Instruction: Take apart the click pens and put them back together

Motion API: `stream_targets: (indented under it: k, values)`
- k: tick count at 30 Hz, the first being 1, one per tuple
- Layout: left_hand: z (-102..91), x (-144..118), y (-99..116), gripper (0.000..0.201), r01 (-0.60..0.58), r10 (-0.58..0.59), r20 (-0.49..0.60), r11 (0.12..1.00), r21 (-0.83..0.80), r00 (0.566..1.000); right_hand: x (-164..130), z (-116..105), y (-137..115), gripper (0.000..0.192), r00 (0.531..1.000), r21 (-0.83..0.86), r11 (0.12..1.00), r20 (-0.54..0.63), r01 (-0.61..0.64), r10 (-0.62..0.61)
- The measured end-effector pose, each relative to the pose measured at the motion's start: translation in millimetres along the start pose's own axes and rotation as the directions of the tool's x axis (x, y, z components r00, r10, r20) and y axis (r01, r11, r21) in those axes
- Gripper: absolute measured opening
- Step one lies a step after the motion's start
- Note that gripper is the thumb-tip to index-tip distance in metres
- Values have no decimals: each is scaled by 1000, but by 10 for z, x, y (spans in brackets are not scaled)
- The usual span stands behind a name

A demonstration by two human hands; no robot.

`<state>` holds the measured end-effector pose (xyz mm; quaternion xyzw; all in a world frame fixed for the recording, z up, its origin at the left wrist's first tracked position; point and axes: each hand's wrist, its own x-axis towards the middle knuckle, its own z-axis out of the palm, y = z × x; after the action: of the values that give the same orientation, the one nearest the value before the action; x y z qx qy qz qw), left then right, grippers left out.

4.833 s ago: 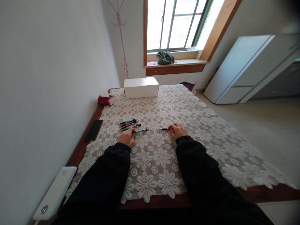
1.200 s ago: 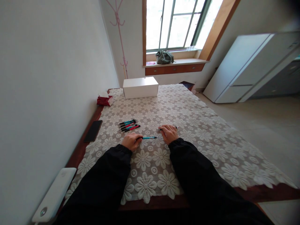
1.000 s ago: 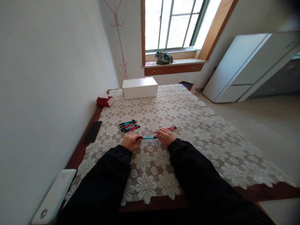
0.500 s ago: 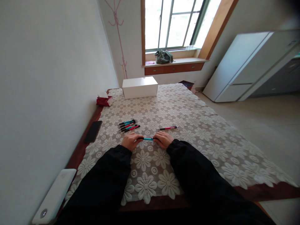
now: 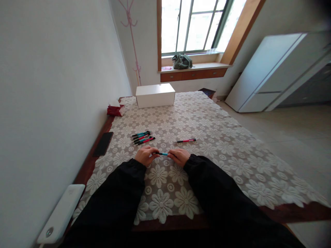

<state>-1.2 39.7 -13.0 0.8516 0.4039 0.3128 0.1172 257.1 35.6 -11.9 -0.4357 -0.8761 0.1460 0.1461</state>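
A blue and black pen (image 5: pixel 163 154) is held level between my two hands, just above or on the lace tablecloth. My left hand (image 5: pixel 145 156) pinches its left end, and my right hand (image 5: pixel 179 156) grips the right end. Beyond my left hand lies a row of several pens (image 5: pixel 143 137), blue and red with black parts, side by side. A single red and black pen (image 5: pixel 187 140) rests apart from them, past my right hand. Fingers cover both ends of the held pen.
A white box (image 5: pixel 155 96) stands at the table's far end. Along the left edge are a red tissue pack (image 5: pixel 115 110), a dark phone (image 5: pixel 103 144) and a white oblong device (image 5: pixel 62 213). The lace tablecloth (image 5: pixel 219 162) spreads over the dark wooden table.
More black now shows on the held pen beside my left fingers, and the right fingers have shifted slightly. The view has tilted a little; the pens on the cloth lie as before.
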Motion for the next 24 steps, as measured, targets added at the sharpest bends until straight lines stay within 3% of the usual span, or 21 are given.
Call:
stream_targets:
  k: [5, 13, 17, 21, 24]
  values:
    - [-47, 22, 71, 25, -25, 24, 33, 999, 23, 999, 20, 35, -59, 32, 998, -43, 999, 44, -34, 35]
    - [-82, 55, 193, 26, -43, 24, 145, 990, 132, 989, 18, 106, -54, 29, 998, -109, 994, -61, 21, -28]
    - [-67, 45, 201, 33, -31, 5, 182, 990, 138, 983, 41, 113, 22, 23, 984, -101, 989, -128, 112, -124]
    - [-36, 38, 169, 37, -38, 17, 189, 993, 111, 982, 42, 90, 46, 21, 960, -111, 980, -208, 166, -186]
    - [-15, 33, 143, 36, -43, 27, 170, 995, 86, 985, 18, 67, -14, 23, 967, -133, 980, -187, 150, -174]
